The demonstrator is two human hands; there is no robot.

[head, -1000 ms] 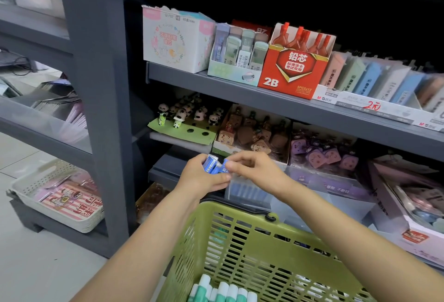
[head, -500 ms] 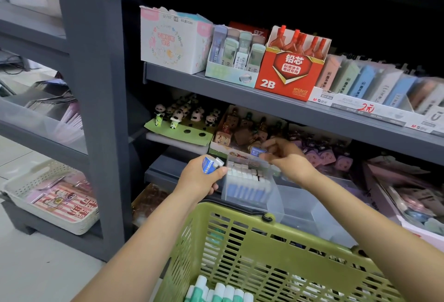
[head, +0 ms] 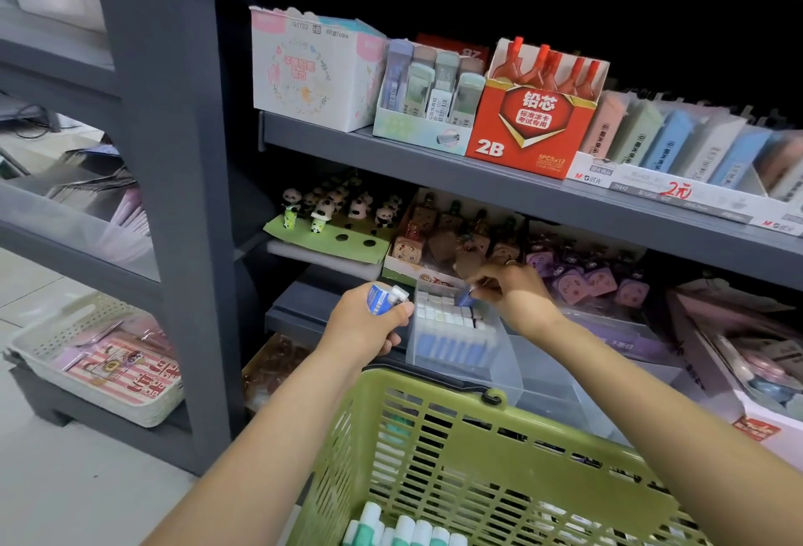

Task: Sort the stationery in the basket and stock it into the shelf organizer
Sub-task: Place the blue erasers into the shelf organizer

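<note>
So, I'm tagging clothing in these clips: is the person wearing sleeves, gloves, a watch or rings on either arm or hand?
No sleeves, gloves or watch show: both forearms are bare up to the frame edge. The left hand shows nothing worn. The right hand has what looks like a ring on one finger, too small to describe further.

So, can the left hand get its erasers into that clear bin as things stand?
Probably yes: the left hand holds blue erasers right beside the open-topped clear bin, though the right hand is over its far end.

grey shelf [head: 434, 163] bears red 2b box [head: 528, 133] beside floral box [head: 304, 72].
</note>
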